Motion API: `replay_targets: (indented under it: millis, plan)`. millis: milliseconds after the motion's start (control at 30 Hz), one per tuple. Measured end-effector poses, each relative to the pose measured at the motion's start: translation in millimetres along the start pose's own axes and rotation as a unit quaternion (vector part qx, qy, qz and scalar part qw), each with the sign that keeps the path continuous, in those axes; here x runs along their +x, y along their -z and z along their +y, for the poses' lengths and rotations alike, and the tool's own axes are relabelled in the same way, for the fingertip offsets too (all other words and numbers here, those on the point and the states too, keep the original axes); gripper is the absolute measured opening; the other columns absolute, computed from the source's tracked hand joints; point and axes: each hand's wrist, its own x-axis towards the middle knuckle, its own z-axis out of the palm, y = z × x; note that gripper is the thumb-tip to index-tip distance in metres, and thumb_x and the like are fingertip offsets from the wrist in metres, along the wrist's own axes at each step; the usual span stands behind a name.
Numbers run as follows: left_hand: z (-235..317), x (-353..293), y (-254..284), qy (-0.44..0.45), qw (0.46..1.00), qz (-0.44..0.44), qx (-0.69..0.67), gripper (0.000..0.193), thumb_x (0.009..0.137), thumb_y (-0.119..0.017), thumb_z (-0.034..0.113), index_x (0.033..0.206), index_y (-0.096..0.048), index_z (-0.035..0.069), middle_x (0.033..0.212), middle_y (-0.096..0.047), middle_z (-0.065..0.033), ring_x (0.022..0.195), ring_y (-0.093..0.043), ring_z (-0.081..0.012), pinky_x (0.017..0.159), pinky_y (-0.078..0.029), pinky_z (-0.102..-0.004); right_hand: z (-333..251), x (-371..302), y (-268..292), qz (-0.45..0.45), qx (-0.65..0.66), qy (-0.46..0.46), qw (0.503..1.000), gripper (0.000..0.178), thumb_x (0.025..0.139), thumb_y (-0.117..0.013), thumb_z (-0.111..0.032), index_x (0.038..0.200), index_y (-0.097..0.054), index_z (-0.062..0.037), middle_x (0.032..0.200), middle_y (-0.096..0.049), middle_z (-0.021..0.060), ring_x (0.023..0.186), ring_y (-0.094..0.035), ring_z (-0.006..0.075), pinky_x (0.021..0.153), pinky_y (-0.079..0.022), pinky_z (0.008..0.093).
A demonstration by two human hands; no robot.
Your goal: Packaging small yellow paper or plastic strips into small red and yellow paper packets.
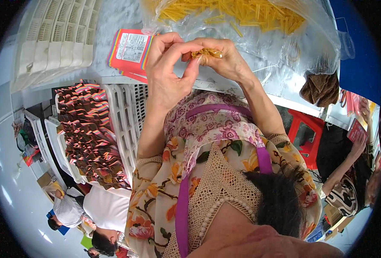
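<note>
Over the table's near edge, my right hand is closed round a small bundle of thin amber-yellow sticks, whose ends show between the fingers. My left hand meets it from the left, thumb and fingers pinched at the left end of the bundle. Just left of my left hand lies a stack of red printed cards with rainbow-striped edges, a white label on the top one. Beyond my hands, many loose sticks of the same yellow lie on clear plastic bagging.
White plastic crates stand at the far left. Below them, a white crate holds rows of dark brown packs with striped edges. A brown cloth lies at the right edge, near a red stool. Other people work nearby.
</note>
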Motion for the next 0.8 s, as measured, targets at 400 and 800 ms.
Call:
replay_targets:
  millis: [400,800]
  plan:
    - [-4.4,1.3,4.7,-0.026,0.999,-0.025,0.010,0.025,0.065,-0.069,-0.004,0.088,-0.065,0.007,0.093,-0.053,-0.0084,0.077,-0.056,-0.0198,0.065,-0.048,-0.0301,-3.0,-0.6,-1.1,0.001,-0.008,-0.019,1.000,0.031,0.083,-0.068,-0.012,0.110,-0.064,0.0007,0.097,-0.068,0.0086,0.092,-0.063,0.0159,0.083,-0.052,0.0303]
    - [5.5,1.8,-3.7,-0.045,0.998,-0.008,0.053,0.033,0.064,-0.070,-0.001,0.094,-0.068,0.013,0.094,-0.051,-0.0077,0.084,-0.054,-0.0223,0.068,-0.046,-0.0311,3.2,-1.5,-2.6,0.025,-0.033,-0.012,0.999,0.024,0.084,-0.068,-0.007,0.107,-0.066,-0.0025,0.097,-0.068,0.0061,0.090,-0.064,0.0141,0.081,-0.053,0.0288]
